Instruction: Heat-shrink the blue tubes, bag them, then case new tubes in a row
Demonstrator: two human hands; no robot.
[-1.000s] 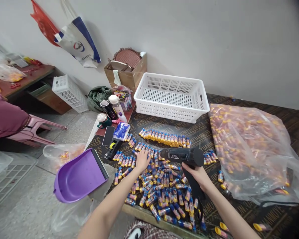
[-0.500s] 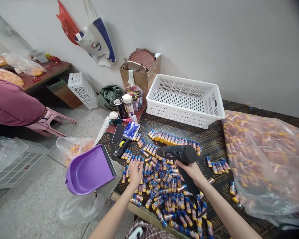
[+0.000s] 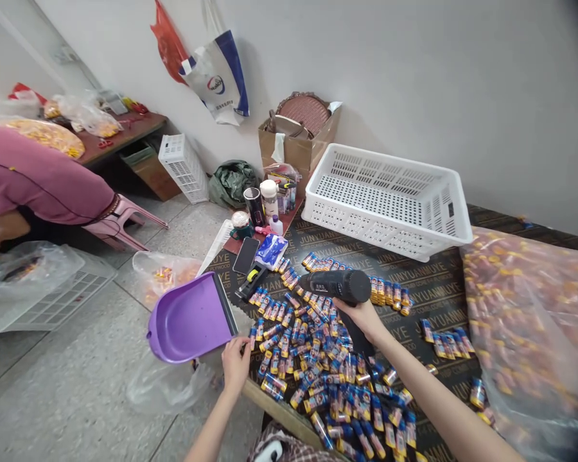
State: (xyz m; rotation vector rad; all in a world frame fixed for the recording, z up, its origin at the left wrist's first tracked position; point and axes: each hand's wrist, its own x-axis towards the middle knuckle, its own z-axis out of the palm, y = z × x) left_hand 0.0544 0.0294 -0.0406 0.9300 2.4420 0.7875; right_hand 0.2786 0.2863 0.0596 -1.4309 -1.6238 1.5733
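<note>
Many small blue-and-yellow labelled tubes [image 3: 313, 369] lie heaped on the dark printed board [image 3: 414, 282]. My right hand [image 3: 359, 317] is wrapped round the handle of a black heat-gun-like tool [image 3: 340, 284], its barrel pointing left above the tubes. At the board's left edge, my left hand [image 3: 237, 360] has its fingers curled beside a tube, near the purple dustpan [image 3: 192, 317]; whether it grips the tube is hard to make out. Rows of tubes stand side by side behind the tool, partly hidden by it.
A white crate [image 3: 390, 199] stands at the back, with a large clear bag of tubes [image 3: 530, 321] on the right. Behind the left corner are a phone [image 3: 246, 255], tape dispenser [image 3: 253, 281] and bottles [image 3: 270, 202]. A person in pink [image 3: 48, 173] sits at far left.
My left hand has moved from over the heap to the board's left edge, and its fingers have curled. The tool now points over the near end of the tube row. The view has swung left.
</note>
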